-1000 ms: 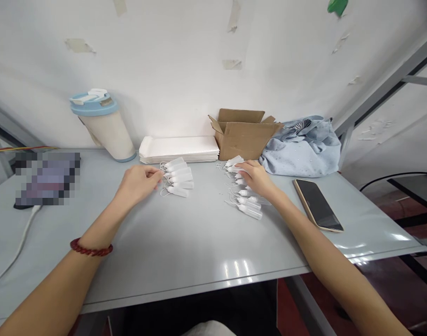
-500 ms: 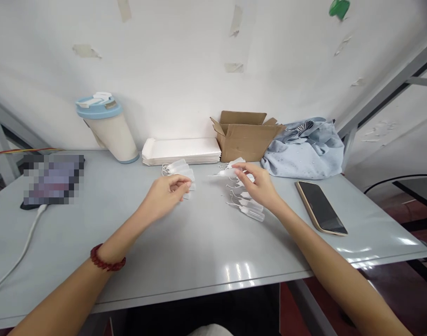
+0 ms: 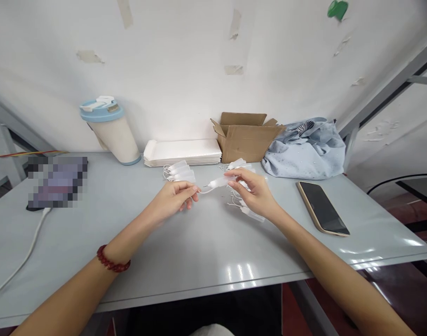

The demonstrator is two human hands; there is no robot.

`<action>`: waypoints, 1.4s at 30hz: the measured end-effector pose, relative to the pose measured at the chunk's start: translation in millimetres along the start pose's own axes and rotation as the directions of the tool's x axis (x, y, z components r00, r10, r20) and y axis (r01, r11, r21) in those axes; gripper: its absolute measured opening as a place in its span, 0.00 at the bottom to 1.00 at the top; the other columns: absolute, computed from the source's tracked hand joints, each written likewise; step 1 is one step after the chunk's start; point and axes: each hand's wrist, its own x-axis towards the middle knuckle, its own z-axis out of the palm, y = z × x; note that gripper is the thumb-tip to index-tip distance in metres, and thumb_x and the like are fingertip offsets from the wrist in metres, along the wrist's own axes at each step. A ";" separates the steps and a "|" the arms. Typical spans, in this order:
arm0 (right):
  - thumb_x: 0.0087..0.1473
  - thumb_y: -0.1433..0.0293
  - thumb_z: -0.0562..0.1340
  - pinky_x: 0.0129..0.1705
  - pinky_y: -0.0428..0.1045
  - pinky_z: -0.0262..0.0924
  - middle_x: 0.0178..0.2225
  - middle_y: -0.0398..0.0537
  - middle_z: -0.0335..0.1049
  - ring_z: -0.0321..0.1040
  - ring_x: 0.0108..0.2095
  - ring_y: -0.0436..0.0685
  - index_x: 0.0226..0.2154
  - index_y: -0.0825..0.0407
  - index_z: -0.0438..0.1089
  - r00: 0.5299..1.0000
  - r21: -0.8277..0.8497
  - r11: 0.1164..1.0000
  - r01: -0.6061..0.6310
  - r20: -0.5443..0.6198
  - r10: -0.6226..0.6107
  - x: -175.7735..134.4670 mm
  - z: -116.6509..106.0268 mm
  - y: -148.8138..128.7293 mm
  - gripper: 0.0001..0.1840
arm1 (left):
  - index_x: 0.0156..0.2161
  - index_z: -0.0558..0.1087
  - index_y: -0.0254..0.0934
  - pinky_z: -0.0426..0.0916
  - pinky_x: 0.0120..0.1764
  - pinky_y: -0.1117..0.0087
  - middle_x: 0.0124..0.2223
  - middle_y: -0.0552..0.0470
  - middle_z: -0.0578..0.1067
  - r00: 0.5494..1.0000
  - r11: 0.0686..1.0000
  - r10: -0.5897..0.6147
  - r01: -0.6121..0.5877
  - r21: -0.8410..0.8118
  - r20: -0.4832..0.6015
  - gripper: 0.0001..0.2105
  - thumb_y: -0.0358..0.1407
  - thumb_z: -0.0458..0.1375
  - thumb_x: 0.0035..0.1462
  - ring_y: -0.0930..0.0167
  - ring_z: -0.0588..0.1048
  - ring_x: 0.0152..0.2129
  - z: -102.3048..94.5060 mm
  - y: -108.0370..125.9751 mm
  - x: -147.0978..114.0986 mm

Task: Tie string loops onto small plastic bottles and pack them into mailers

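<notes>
My right hand (image 3: pixel 256 190) holds a small translucent needle-tip squeeze bottle (image 3: pixel 218 182) between thumb and fingers, its thin metal tip pointing left. A white cap strap (image 3: pixel 207 191) curves from the bottle's neck to my left hand (image 3: pixel 173 199), whose thumb and finger pinch the strap's far end; the cap itself is hidden. Just behind my left hand lies a group of similar bottles (image 3: pixel 182 176). More of them lie beneath and beside my right hand, with one bottle (image 3: pixel 252 214) nearest the front, and are partly covered by it.
White padded envelopes (image 3: pixel 183 150) lie stacked against the wall beside an open cardboard box (image 3: pixel 248 144). A tumbler (image 3: pixel 110 133) stands left, and a blurred-out device (image 3: pixel 59 182) with a cable lies near it. On the right are a bundled cloth (image 3: pixel 304 151) and a phone (image 3: pixel 322 207).
My left hand has moved right and now pinches the strap's end. The held bottle has come slightly nearer, away from the right-hand group. The view has shifted a little.
</notes>
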 end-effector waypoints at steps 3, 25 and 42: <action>0.59 0.65 0.57 0.37 0.49 0.63 0.40 0.48 0.72 0.66 0.36 0.53 0.43 0.49 0.70 1.000 0.007 1.000 0.007 -0.006 -0.007 -0.1 0.5 -0.8 0.11 | 0.31 0.73 0.35 0.58 0.22 0.75 0.26 0.54 0.71 1.000 1.000 0.005 -0.005 -0.010 0.021 0.13 0.44 0.57 0.54 0.77 0.65 0.19 -0.2 -0.6 -0.5; 0.58 0.65 0.58 0.33 0.49 0.59 0.31 0.47 0.70 0.65 0.33 0.54 0.41 0.51 0.70 0.997 0.105 0.992 -0.072 -0.001 0.072 -3.0 8.5 -3.7 0.11 | 0.27 0.72 0.35 0.59 0.27 0.74 0.22 0.57 0.68 0.998 0.988 0.050 -0.046 -0.144 0.025 0.12 0.43 0.59 0.54 0.76 0.63 0.20 2.4 -5.6 -1.6; 0.60 0.67 0.57 0.30 0.48 0.59 0.26 0.45 0.68 0.64 0.27 0.51 0.39 0.51 0.70 0.991 -0.091 0.987 0.136 0.004 -0.136 -3.7 9.5 -4.8 0.08 | 0.28 0.71 0.36 0.59 0.24 0.74 0.21 0.56 0.67 0.981 0.964 0.164 -0.137 0.228 -0.102 0.12 0.42 0.54 0.55 0.73 0.65 0.20 15.9 -0.9 -9.5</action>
